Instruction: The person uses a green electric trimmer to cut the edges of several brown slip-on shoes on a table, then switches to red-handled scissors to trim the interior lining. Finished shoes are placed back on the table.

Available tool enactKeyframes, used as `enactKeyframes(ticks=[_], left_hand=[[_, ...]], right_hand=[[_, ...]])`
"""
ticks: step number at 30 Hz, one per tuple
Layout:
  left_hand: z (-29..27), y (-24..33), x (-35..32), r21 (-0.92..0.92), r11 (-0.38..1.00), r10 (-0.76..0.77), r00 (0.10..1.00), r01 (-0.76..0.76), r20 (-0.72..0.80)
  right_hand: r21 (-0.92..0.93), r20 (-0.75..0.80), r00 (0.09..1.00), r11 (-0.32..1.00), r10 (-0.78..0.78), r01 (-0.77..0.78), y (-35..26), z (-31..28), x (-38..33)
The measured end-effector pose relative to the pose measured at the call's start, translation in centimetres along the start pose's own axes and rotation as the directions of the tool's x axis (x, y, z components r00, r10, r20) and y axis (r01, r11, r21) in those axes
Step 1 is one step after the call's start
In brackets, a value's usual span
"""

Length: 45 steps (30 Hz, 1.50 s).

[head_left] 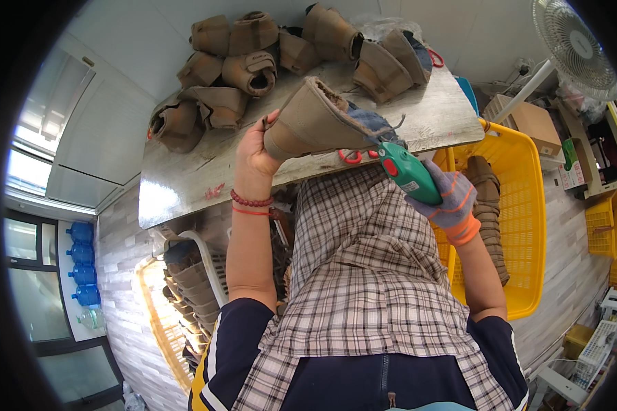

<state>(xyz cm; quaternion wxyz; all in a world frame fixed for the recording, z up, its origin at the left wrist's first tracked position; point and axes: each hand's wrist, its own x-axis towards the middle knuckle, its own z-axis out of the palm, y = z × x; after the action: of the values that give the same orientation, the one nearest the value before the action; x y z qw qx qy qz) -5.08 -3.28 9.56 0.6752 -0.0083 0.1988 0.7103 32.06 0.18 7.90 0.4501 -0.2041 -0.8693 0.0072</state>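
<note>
My left hand [258, 147] grips a brown, fleece-lined boot upper [301, 123] by its left side, holding it tilted above the table's near edge. Dark blue cloth [369, 120] shows at the upper's right end, with a loose strip sticking out. In a grey-and-orange knitted glove, my right hand [452, 198] is closed round a green electric hand tool [410, 175] with a red button. The tool's front end meets the blue cloth; its tip is hidden there. Red-handled scissors [350, 157] lie on the table, partly behind the upper.
Several more brown uppers [250, 72] are heaped along the back of the worn table [178, 185]. A yellow basket [528, 274] with stacked uppers stands at my right, a pale basket [151, 294] with more at my left. A fan [577, 46] is at the upper right.
</note>
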Motion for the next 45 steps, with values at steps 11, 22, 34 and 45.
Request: enactKeyframes(ticks=[11,22,34,45], left_hand=[[2.7,-3.0,-3.3,-0.012,0.997,0.072,0.947,-0.072,0.313],[3.3,-5.4,-4.9,0.261,0.854,0.304,0.839,-0.450,0.452],[1.8,-7.1,-5.0,0.604,0.498,0.288,0.775,-0.622,0.562],[0.4,-9.0,-4.8,0.559,-0.499,0.086,0.605,-0.661,0.792]], right_hand=[[0.119,-0.013,0.995,0.988,0.097,-0.095,-1.9,0.4,1.8],[0.445,0.228,0.869,0.747,0.440,-0.495,-4.0,0.4,2.4],[0.630,0.298,0.774,0.494,0.559,-0.599,-4.8,1.0,2.4],[0.570,0.270,0.679,0.455,0.682,-0.684,-4.0,0.7,2.7]])
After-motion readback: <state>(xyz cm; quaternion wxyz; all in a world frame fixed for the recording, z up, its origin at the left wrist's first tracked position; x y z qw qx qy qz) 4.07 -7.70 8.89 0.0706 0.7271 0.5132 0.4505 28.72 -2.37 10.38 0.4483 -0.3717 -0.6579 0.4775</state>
